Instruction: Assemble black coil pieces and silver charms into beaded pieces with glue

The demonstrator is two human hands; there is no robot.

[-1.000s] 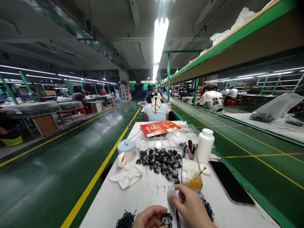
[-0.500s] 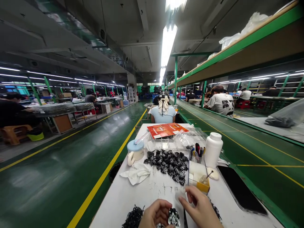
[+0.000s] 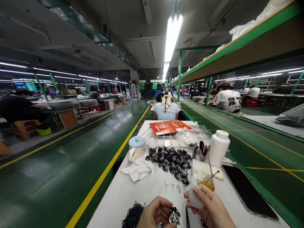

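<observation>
My left hand (image 3: 158,212) is curled at the bottom middle, holding a small black and silver piece (image 3: 175,216) at its fingertips. In my right hand (image 3: 210,202) is a small translucent white squeeze bottle (image 3: 195,197), tilted with its narrow tip up. A dark thin tool (image 3: 187,218) lies between the hands, partly cut off by the frame. To the left of my left hand is a heap of black strap-like pieces (image 3: 133,215). Beyond the hands spreads a pile of black and silver pieces (image 3: 172,161) on the white table (image 3: 114,202).
A lidded mug (image 3: 137,147) and crumpled tissue (image 3: 137,170) stand at left. On the right are a yellow box (image 3: 211,183) with a small jar, a pen cup (image 3: 202,153), a white bottle (image 3: 219,145) and a phone (image 3: 249,190). A person (image 3: 166,109) sits ahead.
My right hand has closed around the squeeze bottle and turned it upright-tilted, slightly further right. My left hand stays nearly in place with the piece. The whole view has shifted a little.
</observation>
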